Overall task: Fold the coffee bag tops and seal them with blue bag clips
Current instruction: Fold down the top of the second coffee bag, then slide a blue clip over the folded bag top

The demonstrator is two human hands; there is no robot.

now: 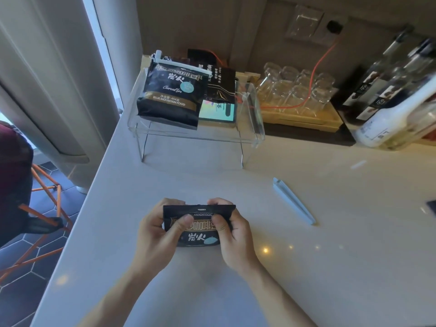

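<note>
A black coffee bag (200,228) with gold and white print stands on the white counter in front of me. My left hand (157,234) grips its left side and my right hand (232,234) grips its right side, thumbs on the front, fingers curled over the top edge. A pale blue bag clip (293,200) lies loose on the counter to the right of my hands. On the clear acrylic shelf (256,128) at the back stands another black coffee bag (171,95), its top held by a pale clip (181,64). A further black bag (220,84) stands behind it.
A phone (217,112) with a lit screen lies on the shelf. Upturned glasses (299,88) sit on a wooden tray at the back right, with an orange cable across them. Bottles (389,90) stand at far right. The counter's left edge drops to a tiled floor with an orange-legged stool (44,185).
</note>
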